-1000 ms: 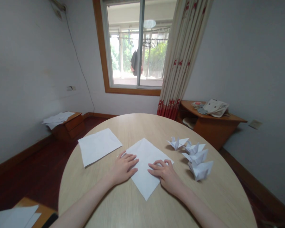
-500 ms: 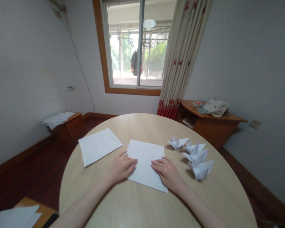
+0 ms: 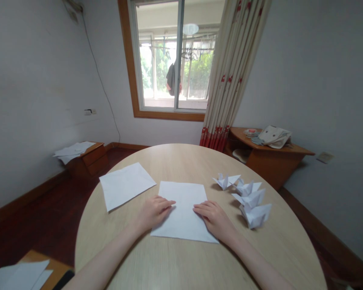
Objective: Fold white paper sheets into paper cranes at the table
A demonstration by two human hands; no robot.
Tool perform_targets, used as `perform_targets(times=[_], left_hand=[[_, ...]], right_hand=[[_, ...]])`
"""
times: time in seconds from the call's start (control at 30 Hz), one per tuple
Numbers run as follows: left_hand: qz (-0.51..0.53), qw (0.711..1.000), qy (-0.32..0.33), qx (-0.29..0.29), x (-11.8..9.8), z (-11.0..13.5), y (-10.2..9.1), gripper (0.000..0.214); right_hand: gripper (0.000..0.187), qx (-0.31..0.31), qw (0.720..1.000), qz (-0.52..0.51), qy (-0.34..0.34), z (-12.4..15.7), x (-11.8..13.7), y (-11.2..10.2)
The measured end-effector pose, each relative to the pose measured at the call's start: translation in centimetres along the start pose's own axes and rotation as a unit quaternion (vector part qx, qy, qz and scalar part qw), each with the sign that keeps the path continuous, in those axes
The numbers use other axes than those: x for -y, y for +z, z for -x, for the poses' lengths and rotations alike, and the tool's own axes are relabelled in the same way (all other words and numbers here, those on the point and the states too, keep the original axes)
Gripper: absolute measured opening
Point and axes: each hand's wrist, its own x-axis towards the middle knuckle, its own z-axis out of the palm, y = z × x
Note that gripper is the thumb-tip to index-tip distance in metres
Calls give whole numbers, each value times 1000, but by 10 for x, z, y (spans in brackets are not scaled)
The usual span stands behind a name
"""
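A white sheet of paper (image 3: 183, 205) lies square-on in front of me on the round wooden table (image 3: 196, 262). My left hand (image 3: 153, 211) rests on the sheet's left edge, fingers stretched flat and pointing right. My right hand (image 3: 214, 217) lies flat on its right edge, fingers pointing left. Neither hand grips anything. Another white sheet (image 3: 125, 184) lies to the left. Several folded paper birds (image 3: 248, 197) stand in a row to the right.
A low wooden cabinet (image 3: 84, 157) with papers on it stands at the left wall. A wooden side table (image 3: 269, 159) with a bag is at the right, beside a curtain (image 3: 230, 72) and a window (image 3: 175, 56). More paper (image 3: 18, 276) lies at the lower left.
The sheet under my hands has turned from a diamond position, one corner toward me, to lying straight. Both hands turned with it and stayed on its edges.
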Motion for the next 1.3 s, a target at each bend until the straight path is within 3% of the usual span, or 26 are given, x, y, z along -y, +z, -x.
perform_targets(times=[0.33,0.5,0.63,0.87,1.07,1.3], left_hand=[[9,1000,-12,-18,5,0,0,27],[-44,995,-79,-31,13,2,6,29],[-55,988,-138,-28,22,4,9,35],[-28,985,-168,-20,35,8,12,49],[-35,975,-219,14,33,5,13,51],[-18,977,-211,16,29,3,9,50]], right_hand=[[41,-22,1000,-18,4,1,-3,1],[34,-50,999,-11,17,2,-8,2],[34,-80,995,-8,58,2,-19,3],[45,-115,982,-18,149,2,-40,15],[54,-62,971,-25,231,4,-41,20],[60,-30,971,-39,232,2,-38,15]])
